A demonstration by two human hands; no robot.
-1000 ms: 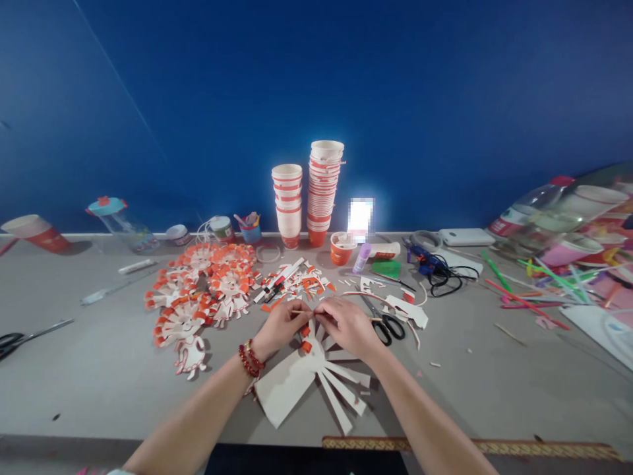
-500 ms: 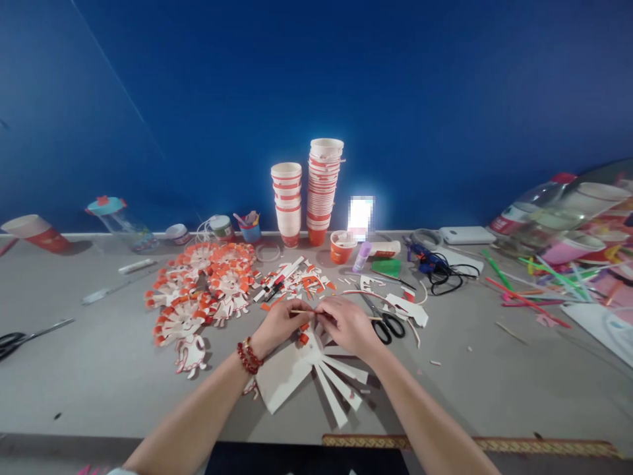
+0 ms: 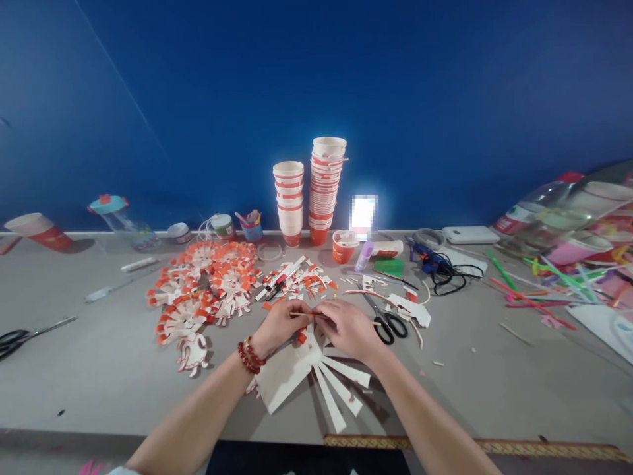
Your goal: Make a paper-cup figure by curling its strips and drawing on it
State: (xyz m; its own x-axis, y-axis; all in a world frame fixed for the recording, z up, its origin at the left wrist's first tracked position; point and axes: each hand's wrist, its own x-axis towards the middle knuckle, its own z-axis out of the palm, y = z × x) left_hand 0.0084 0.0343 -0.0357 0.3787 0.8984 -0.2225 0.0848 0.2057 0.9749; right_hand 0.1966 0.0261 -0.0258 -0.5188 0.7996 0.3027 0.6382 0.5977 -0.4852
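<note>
Close together above the table's middle, my left hand (image 3: 281,324) and my right hand (image 3: 350,328) pinch a thin wooden stick (image 3: 299,314) held crosswise. A strip of a cut-open paper cup (image 3: 287,376) runs up to the stick between my fingertips; whether it is wrapped round it is hidden. The cup's white inner side faces up, and several narrow strips fan out toward me. Small orange curled ends show beside my left fingers. Just right of my right hand lie black-handled scissors (image 3: 391,328).
Finished paper-cup figures (image 3: 192,313) are heaped at left, with paper scraps (image 3: 306,277) beyond my hands. Two cup stacks (image 3: 289,204) stand by the wall. A purple glue stick (image 3: 364,256), a corded blue glue gun (image 3: 434,262) and coloured straws (image 3: 531,303) lie rightward.
The view has shifted slightly, so the table items appear a little further right. My hands stay on the stick, with only slight finger movement; the orange curl by my left fingers shows less.
</note>
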